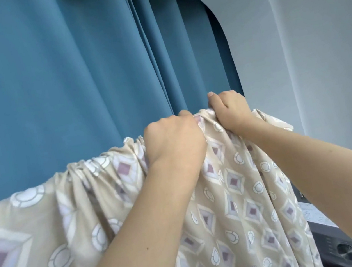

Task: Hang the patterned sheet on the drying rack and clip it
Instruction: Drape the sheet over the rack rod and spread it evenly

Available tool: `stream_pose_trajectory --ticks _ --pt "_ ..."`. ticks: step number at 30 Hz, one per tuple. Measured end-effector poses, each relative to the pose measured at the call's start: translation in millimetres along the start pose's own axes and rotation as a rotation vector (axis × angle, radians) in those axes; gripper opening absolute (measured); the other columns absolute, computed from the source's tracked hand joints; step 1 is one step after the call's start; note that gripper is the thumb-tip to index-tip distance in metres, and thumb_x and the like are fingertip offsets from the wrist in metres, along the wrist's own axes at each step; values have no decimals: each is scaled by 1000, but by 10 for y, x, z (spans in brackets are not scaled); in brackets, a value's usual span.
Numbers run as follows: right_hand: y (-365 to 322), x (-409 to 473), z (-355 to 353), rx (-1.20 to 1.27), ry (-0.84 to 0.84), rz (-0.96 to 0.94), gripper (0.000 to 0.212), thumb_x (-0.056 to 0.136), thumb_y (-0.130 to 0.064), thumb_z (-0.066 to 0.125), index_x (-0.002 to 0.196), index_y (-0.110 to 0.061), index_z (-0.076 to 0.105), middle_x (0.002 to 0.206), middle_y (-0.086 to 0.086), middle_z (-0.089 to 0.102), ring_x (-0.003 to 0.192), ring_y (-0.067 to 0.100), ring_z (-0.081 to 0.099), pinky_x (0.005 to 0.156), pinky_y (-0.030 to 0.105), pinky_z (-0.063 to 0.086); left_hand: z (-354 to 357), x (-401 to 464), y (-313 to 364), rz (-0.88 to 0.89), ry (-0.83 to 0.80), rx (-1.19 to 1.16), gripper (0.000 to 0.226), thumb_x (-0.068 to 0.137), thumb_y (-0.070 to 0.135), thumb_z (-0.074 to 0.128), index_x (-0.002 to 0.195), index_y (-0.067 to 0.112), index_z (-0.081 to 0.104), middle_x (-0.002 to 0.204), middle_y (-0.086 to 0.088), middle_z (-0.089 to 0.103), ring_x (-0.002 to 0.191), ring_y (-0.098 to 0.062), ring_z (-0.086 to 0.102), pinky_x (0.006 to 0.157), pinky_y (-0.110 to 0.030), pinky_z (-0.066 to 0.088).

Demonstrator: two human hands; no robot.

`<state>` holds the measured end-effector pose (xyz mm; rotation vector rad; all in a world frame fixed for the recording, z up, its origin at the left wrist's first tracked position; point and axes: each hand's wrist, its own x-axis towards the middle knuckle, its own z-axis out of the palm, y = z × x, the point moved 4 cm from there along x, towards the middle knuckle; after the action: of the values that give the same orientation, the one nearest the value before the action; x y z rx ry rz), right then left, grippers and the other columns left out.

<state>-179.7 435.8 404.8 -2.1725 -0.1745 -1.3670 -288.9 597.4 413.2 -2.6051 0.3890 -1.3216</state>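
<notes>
Both hands are working at the top fold of the sheet, close together. I am gripping the gathered edge with my left hand, fingers curled over the fabric. My right hand is pinching the ridge just beside it, thumb up. No clip is showing in either hand; whether one sits under the fingers, I cannot tell.

The sheet is draping over what I take to be the rack rail, fully hidden under the cloth. Fabric is hanging down toward me and trailing off to the left, bunched into pleats along the top. Curtain is hanging behind; an appliance is sitting at lower right.

Judgement: hanging is mostly done, clipping is not. To do this step well, I am aiming to spread the pleats sideways along the rail before fixing anything, keep one hand anchoring the ridge while the other slides, and place the clip where the fabric lies thin.

Risk: the sheet slipping off if I let go with both hands.
</notes>
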Motion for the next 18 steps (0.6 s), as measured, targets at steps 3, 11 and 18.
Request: stream_pose_trajectory --ticks 3,11,18 --pt "-17 -3 34 -23 15 8 62 84 -47 14 57 3 38 52 11 34 59 31 36 61 41 34 -102 -205 -267 -40 21 19 21 104 31 26 89 19 35 62 1 37 49 -18 26 48 -29 13" --pt "-65 -49 17 -52 -35 84 76 78 -54 10 66 8 53 63 18 49 69 35 45 66 40 36 -291 -667 -751 -92 85 136 15 100 28 38 89 18 34 82 0 51 65 -22 35 56 -31 20" --pt "-251 -131 -135 -182 -73 -32 57 92 -37 19 69 0 56 70 12 58 75 33 52 68 39 41 -223 -674 -592 -97 58 194 12 94 14 35 103 13 44 101 -9 55 86 -26 50 71 -39 23"
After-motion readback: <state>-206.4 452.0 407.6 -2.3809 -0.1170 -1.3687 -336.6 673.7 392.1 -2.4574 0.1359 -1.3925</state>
